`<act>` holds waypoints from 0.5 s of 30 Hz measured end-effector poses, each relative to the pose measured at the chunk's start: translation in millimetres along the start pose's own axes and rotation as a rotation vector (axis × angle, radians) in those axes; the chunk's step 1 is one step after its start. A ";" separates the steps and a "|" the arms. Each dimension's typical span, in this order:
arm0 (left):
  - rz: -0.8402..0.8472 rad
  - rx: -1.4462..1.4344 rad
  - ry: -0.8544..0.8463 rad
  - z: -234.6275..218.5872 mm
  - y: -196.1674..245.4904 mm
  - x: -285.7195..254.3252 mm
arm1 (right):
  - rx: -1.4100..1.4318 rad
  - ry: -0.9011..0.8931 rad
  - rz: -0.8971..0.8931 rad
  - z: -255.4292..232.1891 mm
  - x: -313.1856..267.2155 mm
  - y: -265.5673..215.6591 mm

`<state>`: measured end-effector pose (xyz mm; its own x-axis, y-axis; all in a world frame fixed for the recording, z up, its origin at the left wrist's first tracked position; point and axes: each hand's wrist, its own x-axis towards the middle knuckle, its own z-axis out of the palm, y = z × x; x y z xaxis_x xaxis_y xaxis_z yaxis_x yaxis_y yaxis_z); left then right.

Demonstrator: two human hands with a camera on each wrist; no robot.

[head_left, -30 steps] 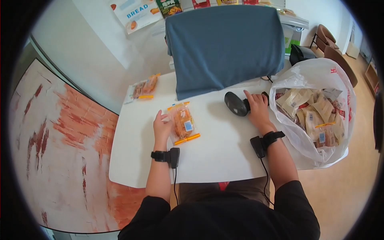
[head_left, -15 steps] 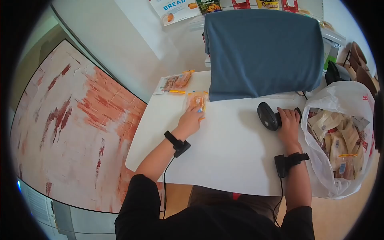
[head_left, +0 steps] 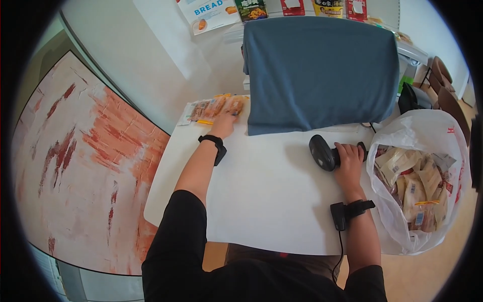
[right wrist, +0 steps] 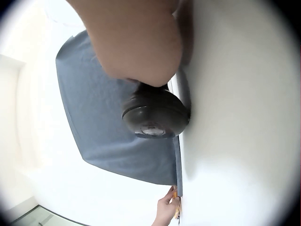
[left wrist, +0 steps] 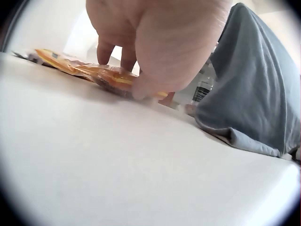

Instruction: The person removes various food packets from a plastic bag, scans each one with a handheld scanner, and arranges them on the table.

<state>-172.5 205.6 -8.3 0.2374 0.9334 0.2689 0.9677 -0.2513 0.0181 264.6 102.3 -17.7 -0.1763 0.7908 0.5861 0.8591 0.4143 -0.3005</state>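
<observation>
"What is seen at the left?"

"Other packets point(head_left: 214, 106), clear-wrapped with brown and orange contents, are laid side by side at the back of the white table point(head_left: 261, 201)."

"And the packet point(head_left: 233, 103) at the left hand point(head_left: 223, 127)?"

"It is set at the right end of that row, just left of the blue-grey cloth point(head_left: 322, 75). Shiny transparent film and orange-brown contents are shown; part of it is covered by the hand."

"How are the fingers point(left wrist: 128, 57) held there?"

"They are stretched downward, a little apart, and the packet is touched. The thumb point(left wrist: 145, 85) is lowered at its near side, but is blurred; whether the packet is pinched cannot be told."

"Farther right?"

"A black scanner point(head_left: 322, 152) is seen, its rounded head turned leftward. Its handle is gripped by the right hand point(head_left: 349, 163), with the fingers curled closely round it. Just beyond, a white plastic bag point(head_left: 420, 126) is filled with more packages point(head_left: 415, 176)."
</observation>
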 end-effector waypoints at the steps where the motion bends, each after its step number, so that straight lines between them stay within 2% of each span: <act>1: -0.033 -0.036 0.008 -3.3 3.9 2.2 | 0.000 -0.004 0.007 0.5 -0.4 0.6; 4: -0.126 0.139 -0.149 -11.5 17.5 7.9 | 0.010 -0.017 0.112 0.8 0.1 0.2; 7: -0.065 -0.049 0.115 -9.2 31.0 4.8 | 0.018 0.048 0.121 7.5 -0.5 5.4; 10: -0.023 -0.383 0.329 -30.1 75.6 -25.9 | 0.116 0.063 0.107 14.9 0.5 12.7; 12: -0.105 -0.790 0.192 -39.4 104.0 -54.5 | 0.171 0.110 0.109 18.0 -1.7 18.0; 13: -0.115 -0.847 0.173 -56.5 131.4 -73.0 | 0.186 0.146 0.103 19.9 -3.2 19.7; 15: -0.158 -1.257 0.106 -67.1 164.6 -105.6 | 0.196 0.402 -0.012 30.5 -7.6 24.2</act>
<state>-43.9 48.5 30.9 0.0634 0.9649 0.2550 0.2247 -0.2628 0.9383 272.1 120.0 -52.4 0.0485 0.5635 0.8247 0.7438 0.5307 -0.4064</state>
